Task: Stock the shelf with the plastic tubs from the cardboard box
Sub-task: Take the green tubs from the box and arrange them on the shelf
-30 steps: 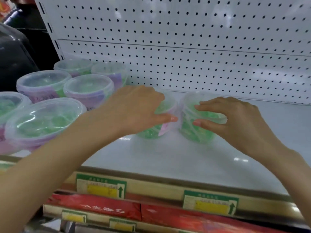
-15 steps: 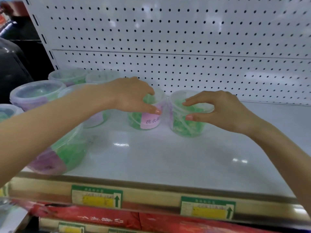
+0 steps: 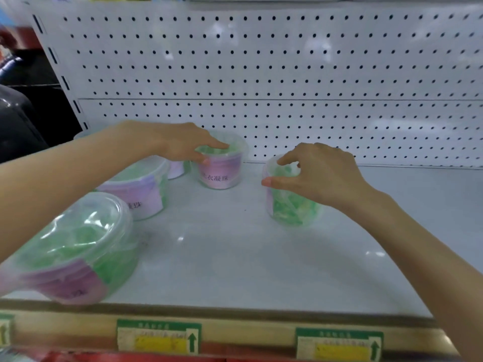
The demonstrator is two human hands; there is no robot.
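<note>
A white pegboard back panel (image 3: 287,61), dotted with rows of small holes, fills the upper half of the view. Below it a glossy white store shelf (image 3: 235,262) runs the full width, with a tan front rail (image 3: 261,327) along its near edge. At far left, beyond the shelf's upright, is a dark rounded object (image 3: 18,121), too blurred to identify.

Clear plastic tubs with green contents stand on the shelf. The front tub (image 3: 78,246), nearest and largest in view, sits at the left close to the rail and has a purple-pink label. Behind it is the second tub (image 3: 141,189), also labelled. Behind that is a third tub (image 3: 177,169), mostly hidden by the left forearm. The back tub (image 3: 222,173) stands near the pegboard, its pink label with dark Chinese characters facing forward. The right tub (image 3: 290,205) stands apart from it, further right and nearer the viewer.

The left hand (image 3: 177,145) extends in from the left. Its grip holds the back tub at the top, fingers over the lid and thumb against the side. The right hand (image 3: 318,176) has its grip on the top of the right tub, index finger on the rim and thumb pressed to the side.

On the rail are a left price label (image 3: 158,337) and a right price label (image 3: 339,344), both green and yellow with an upward arrow.
</note>
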